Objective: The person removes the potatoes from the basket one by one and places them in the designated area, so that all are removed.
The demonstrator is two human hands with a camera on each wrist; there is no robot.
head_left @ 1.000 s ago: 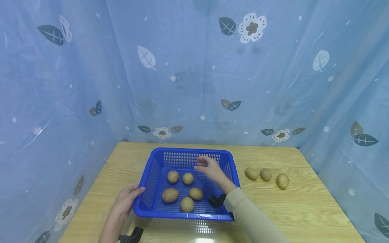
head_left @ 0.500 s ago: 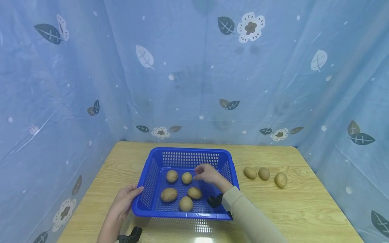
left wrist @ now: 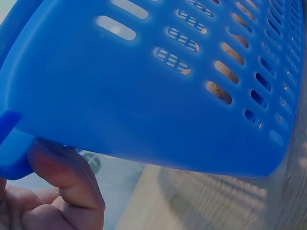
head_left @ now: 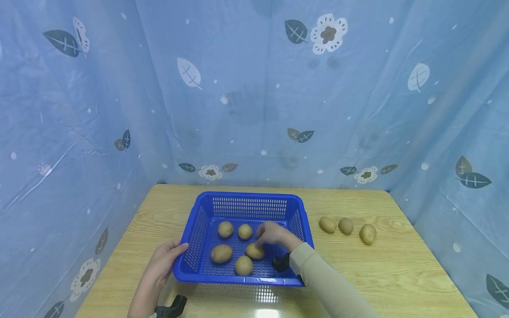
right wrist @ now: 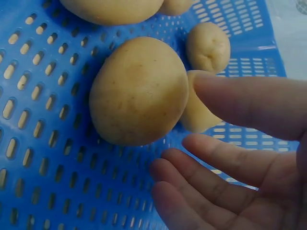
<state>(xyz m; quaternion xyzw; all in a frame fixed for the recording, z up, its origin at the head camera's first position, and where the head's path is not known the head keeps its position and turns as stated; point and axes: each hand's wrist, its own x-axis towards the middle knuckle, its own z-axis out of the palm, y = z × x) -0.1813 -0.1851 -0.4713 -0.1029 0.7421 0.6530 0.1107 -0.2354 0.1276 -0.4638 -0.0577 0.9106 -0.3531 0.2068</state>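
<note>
A blue perforated plastic basket [head_left: 238, 279] stands on the table with several potatoes inside. My left hand [head_left: 162, 260] grips its left rim, thumb on top; in the left wrist view, a curled finger [left wrist: 64, 170] lies under the rim. My right hand [head_left: 274, 234] is down inside the basket, fingers pointing downward, its fingertips overlapping a potato [head_left: 255, 251] right of the middle. Seen from the right wrist, the fingers are loosely spread and apart from the large near potato [right wrist: 139, 91]. The thumb [right wrist: 244, 100] passes in front of a smaller potato [right wrist: 196, 112] behind it.
Three more potatoes lie in a loose row on the table right of the basket, the rightmost one [head_left: 367, 234] a little nearer me. A blue patterned curtain [head_left: 254, 97] hangs behind and at both sides of the wooden table [head_left: 381, 278].
My right hand has come lower and nearer to me inside the basket, from above its back part to the potato right of the middle. My left hand keeps its grip on the rim.
</note>
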